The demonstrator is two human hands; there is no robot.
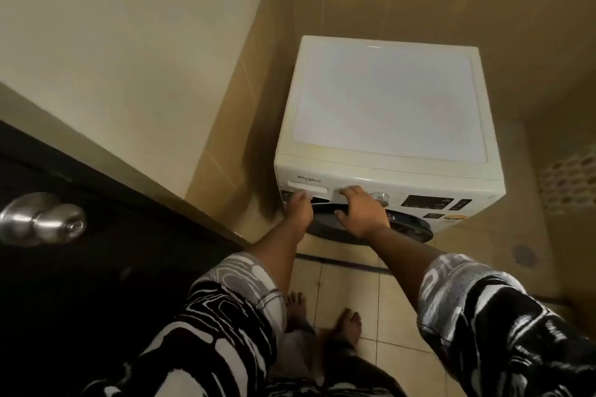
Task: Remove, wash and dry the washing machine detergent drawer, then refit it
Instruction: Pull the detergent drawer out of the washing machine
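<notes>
Detergent drawer (306,186) seated flush, top left of the washing machine (387,100) front. My left hand (300,205) reaches its lower edge; fingers blurred, grip I cannot tell. Right hand (361,211) lies flat just beside it, fingers apart.

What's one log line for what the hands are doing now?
white rectangular detergent drawer: in white washing machine | left hand: at drawer front, grip unclear | right hand: spread on machine front beside it
</notes>
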